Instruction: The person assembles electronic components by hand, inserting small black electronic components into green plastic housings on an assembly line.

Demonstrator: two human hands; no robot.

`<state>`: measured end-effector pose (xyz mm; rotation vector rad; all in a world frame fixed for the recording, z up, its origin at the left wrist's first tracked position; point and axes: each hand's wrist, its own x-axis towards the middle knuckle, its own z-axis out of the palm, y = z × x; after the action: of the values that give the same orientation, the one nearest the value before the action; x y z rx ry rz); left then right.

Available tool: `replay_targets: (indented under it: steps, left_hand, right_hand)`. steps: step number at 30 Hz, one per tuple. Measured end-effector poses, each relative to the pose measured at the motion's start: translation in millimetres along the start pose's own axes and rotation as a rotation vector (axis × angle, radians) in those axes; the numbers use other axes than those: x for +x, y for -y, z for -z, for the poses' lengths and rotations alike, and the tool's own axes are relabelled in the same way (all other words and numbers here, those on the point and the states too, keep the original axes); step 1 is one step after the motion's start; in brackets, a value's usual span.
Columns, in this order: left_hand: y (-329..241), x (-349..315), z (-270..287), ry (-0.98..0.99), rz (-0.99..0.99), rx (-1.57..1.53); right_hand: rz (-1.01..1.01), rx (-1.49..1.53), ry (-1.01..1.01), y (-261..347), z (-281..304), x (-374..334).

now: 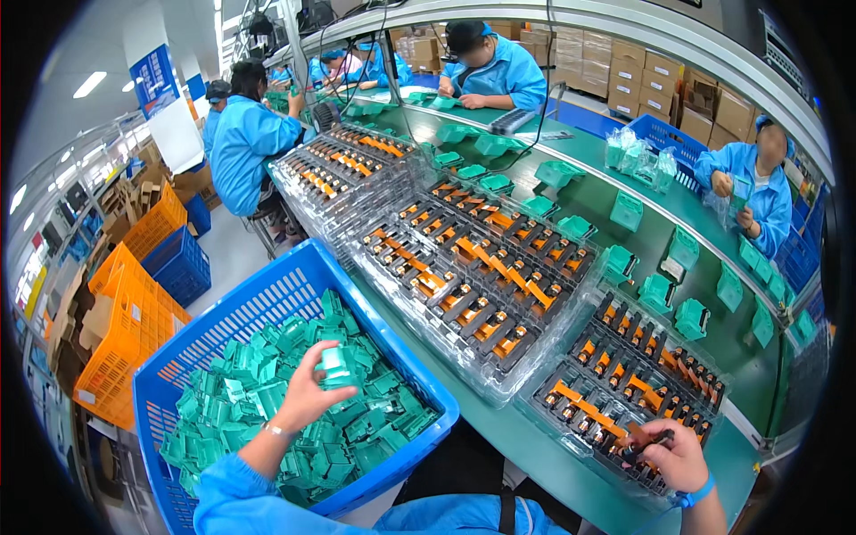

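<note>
My left hand (308, 392) is closed round a green plastic housing (337, 366), held above a blue crate (428, 426) heaped with similar green housings (259, 401). On the right, my right hand (675, 452) pinches a small black part with an orange strip (658, 437). That hand is over the near end of a clear plastic tray (526, 412), where black parts with orange strips (584, 412) lie in rows. Its fingers partly cover the part, so I cannot tell whether it still touches the tray.
More filled clear trays (481, 267) stand along the green bench. Green housings (627, 211) are scattered along the belt (593, 192) beyond them. Co-workers in blue sit at the far side (499, 76), right (753, 192) and left (250, 134). Orange crates (134, 330) stand on the floor at left.
</note>
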<state>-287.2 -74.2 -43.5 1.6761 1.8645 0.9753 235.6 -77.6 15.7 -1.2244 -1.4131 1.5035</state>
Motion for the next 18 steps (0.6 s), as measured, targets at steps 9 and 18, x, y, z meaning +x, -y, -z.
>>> replay_targets:
  steps: [9, 18]
  left_hand:
    - [-142.8, -13.6, -51.1, 0.591, 0.097, -1.504]
    - [-210.1, 25.4, -174.4, 0.757, 0.316, -1.725]
  right_hand:
    - [-0.089, 0.273, 0.029, 22.2, -16.0, 45.5]
    - [0.068, 0.740, 0.092, 3.5, 9.4, 54.7]
